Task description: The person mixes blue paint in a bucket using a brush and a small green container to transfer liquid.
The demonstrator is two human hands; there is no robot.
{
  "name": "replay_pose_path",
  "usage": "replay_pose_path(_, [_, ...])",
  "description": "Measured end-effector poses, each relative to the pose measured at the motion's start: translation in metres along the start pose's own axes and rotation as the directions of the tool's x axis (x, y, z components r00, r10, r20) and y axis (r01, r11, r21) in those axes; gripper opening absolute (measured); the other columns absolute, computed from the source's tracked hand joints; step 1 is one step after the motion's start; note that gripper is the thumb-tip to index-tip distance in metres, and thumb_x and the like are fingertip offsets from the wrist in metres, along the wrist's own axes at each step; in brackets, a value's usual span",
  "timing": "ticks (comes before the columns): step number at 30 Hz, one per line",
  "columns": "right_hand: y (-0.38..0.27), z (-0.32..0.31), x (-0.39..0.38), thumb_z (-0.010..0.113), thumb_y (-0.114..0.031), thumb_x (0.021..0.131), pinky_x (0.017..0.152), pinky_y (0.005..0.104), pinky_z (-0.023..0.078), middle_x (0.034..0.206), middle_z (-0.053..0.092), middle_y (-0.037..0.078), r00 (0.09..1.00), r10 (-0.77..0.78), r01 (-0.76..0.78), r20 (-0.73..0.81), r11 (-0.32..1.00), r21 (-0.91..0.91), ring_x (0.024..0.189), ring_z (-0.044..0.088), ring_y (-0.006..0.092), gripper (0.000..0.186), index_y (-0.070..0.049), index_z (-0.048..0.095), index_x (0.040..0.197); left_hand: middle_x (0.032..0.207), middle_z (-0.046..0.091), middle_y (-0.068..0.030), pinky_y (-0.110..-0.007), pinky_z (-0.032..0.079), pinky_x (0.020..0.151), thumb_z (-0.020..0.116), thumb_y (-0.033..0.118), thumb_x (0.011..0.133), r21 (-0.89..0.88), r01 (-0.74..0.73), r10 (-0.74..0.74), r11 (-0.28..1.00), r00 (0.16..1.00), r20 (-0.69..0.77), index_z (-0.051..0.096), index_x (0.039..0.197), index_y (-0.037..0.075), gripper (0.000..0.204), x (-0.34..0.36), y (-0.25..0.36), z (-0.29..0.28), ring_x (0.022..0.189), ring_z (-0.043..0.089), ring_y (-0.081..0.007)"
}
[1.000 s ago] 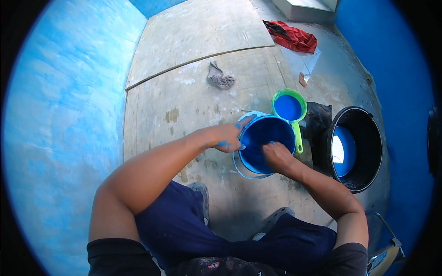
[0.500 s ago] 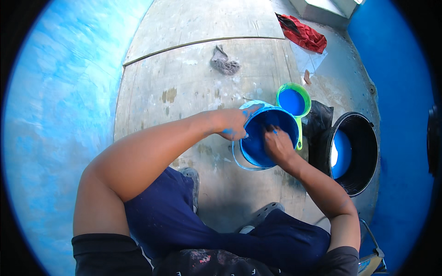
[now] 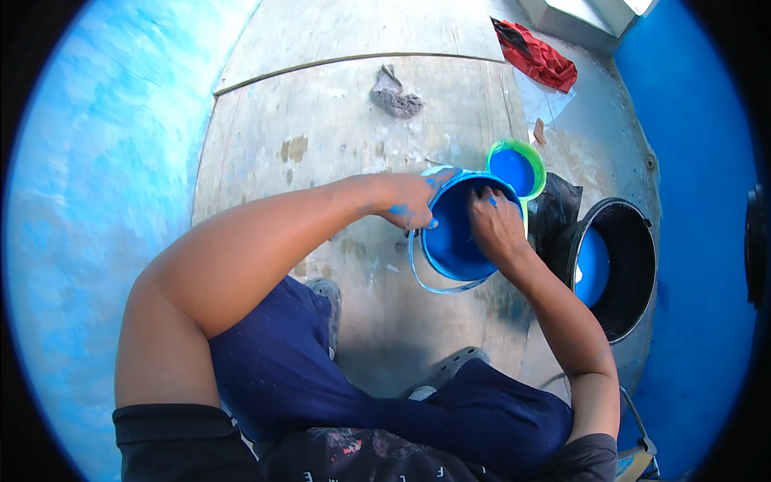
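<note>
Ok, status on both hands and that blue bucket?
Left hand grips round blue plastic bucket rim. Right hand reaches inside. Green bowl touching behind.

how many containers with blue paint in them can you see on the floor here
3. A blue bucket gripped at its rim by the left hand, right hand inside; a small green tub just behind it; a big black bucket to the right.

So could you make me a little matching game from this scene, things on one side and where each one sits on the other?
Things:
1. blue bucket
2. green tub
3. red cloth
4. black bucket

Places:
A. far back on the floor, near the wall
B. between the left hand and right hand
C. at the far right, beside the blue wall
D. just behind the blue bucket

Pairs: 1-B, 2-D, 3-A, 4-C
</note>
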State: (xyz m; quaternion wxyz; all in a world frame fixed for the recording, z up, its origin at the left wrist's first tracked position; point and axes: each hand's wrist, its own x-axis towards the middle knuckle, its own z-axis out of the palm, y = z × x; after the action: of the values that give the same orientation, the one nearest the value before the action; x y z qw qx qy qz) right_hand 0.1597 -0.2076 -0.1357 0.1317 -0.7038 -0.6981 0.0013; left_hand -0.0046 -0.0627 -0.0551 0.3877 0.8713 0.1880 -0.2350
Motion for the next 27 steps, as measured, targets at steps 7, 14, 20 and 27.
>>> replay_pose_path(7, [-0.007,0.004,-0.02,0.06,-0.008,0.082,0.064,0.0464,0.057,0.084,0.066,0.026,0.942,0.118,-0.138,0.314,0.99,0.041,0.081,0.07,0.0364,0.011,-0.001,0.063,0.074,0.088,0.071,-0.0183,-0.041,0.055,0.071,0.063,0.012,0.092,-0.201,0.001,0.012,0.98,0.998,0.064,0.014,0.156,0.011,0.081,-0.001,0.003,-0.009,0.076,0.07,-0.0269])
replay_pose_path(14, [-0.008,0.033,-0.016,0.058,-0.012,0.089,0.079,0.048,0.054,0.086,0.07,0.027,0.895,0.196,-0.384,0.401,0.796,0.468,0.086,0.07,0.0405,0.02,0.006,0.068,0.085,0.088,0.073,-0.0216,-0.043,0.054,0.069,0.061,0.021,0.092,-0.107,0.024,-0.012,0.994,0.994,0.105,-0.009,0.155,-0.004,0.098,0.004,0.002,0.004,0.076,0.071,-0.0323])
replay_pose_path(20, [-0.013,-0.004,0.007,0.064,-0.015,0.09,0.08,0.0429,0.054,0.096,0.073,0.023,0.783,0.406,-0.621,0.472,0.47,0.627,0.09,0.072,0.0329,0.028,0.006,0.072,0.107,0.086,0.07,-0.0163,-0.04,0.055,0.07,0.062,0.01,0.094,-0.158,0.11,-0.093,0.981,0.99,0.109,0.004,0.156,0.009,0.085,0.005,-0.001,-0.001,0.075,0.068,-0.0253])
replay_pose_path(27, [-0.03,-0.056,0.035,0.068,-0.021,0.09,0.079,0.0426,0.055,0.096,0.073,0.025,0.75,0.618,-0.654,0.237,0.639,0.404,0.086,0.072,0.0389,0.029,0.005,0.075,0.1,0.09,0.07,-0.0219,-0.042,0.054,0.074,0.061,0.011,0.093,-0.098,0.067,-0.061,0.993,0.996,0.066,0.0,0.157,0.005,0.088,0.007,-0.023,0.006,0.077,0.069,-0.0306])
